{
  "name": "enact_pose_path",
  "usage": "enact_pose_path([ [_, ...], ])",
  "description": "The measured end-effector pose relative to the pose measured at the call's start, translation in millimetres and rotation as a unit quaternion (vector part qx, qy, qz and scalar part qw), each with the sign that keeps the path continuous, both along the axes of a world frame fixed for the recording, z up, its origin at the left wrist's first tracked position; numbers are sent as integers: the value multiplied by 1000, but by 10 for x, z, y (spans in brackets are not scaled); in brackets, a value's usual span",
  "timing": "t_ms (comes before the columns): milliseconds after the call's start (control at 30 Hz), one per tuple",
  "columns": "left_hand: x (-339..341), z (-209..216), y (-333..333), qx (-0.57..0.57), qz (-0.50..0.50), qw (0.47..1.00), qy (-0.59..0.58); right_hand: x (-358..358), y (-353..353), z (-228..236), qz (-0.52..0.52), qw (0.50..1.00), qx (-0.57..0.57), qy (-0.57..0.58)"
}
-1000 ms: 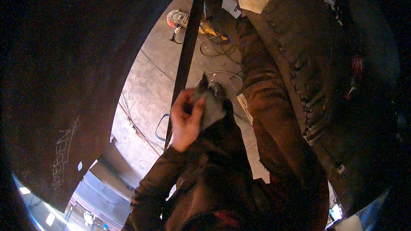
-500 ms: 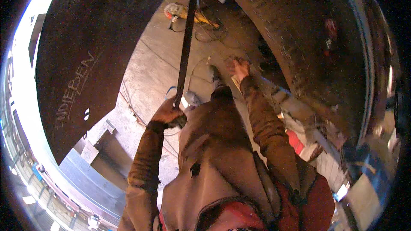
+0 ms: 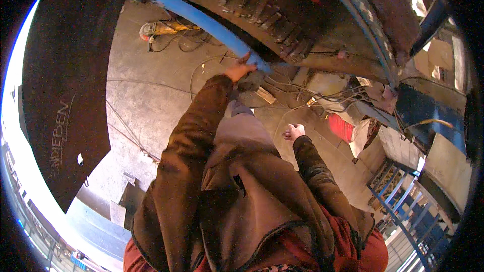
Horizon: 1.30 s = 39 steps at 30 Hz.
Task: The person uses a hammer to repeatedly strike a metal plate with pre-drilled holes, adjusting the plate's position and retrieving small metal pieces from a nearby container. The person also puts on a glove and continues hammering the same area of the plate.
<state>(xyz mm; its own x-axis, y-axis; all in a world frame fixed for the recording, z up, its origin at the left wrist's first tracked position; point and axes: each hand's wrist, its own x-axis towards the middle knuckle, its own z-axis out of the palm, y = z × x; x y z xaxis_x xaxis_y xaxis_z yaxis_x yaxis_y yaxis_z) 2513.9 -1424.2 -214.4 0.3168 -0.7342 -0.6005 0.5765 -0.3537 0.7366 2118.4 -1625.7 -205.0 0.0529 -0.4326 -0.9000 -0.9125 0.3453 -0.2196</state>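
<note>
1. The left hand [image 3: 239,72] is at the near end of a long blue bar [image 3: 201,19]. The fingers touch the edge of this bar; because of some blur, I cannot tell how far they close around it.
2. The blue bar runs slantwise from the upper left down to this hand, along the edge of a dark curved frame [image 3: 252,9] which carries a row of small blocks.
3. The right hand [image 3: 294,132] is above the floor [image 3: 146,60], well apart from the bar. Its fingers are loosely bent, about half open, and hold nothing that I can see.
4. A piece of wood [image 3: 266,95] lies on the floor between the two hands, nearer to the left one.
5. A yellow grinder [image 3: 169,28] lies on the floor to the left of the bar, with a cable near it.
6. On the left side stands a large dark plate [image 3: 65,70] with chalk writing.
7. A red thing [image 3: 341,127] is to the right of the right hand.
</note>
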Motion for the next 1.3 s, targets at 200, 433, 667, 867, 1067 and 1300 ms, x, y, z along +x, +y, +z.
enact_pose_path([
  [200, 276, -229, -252, 11, 66, 998, 3, 325, -178, 167, -32, 997, -20, -73],
  [433, 287, 1838, 663, -45, 240, 963, 113, 2182, 620, 1040, 241, 900, -71, -356],
  [667, -486, 2383, 2050, -192, 537, 810, 140, 3258, 1974, 2500, 405, 685, -44, -605],
  [867, -1547, 2762, 3185, -162, 715, 680, 13, 3134, 3536, 2769, 546, 587, 132, -584],
  [1067, -2921, 3058, 4808, -161, 823, 542, -59, 2747, 5204, 2946, 604, 527, 337, -494],
  [1300, -4203, 3438, 6100, 17, 843, 511, -167, 2144, 6988, 3169, 600, 507, 450, -425],
])
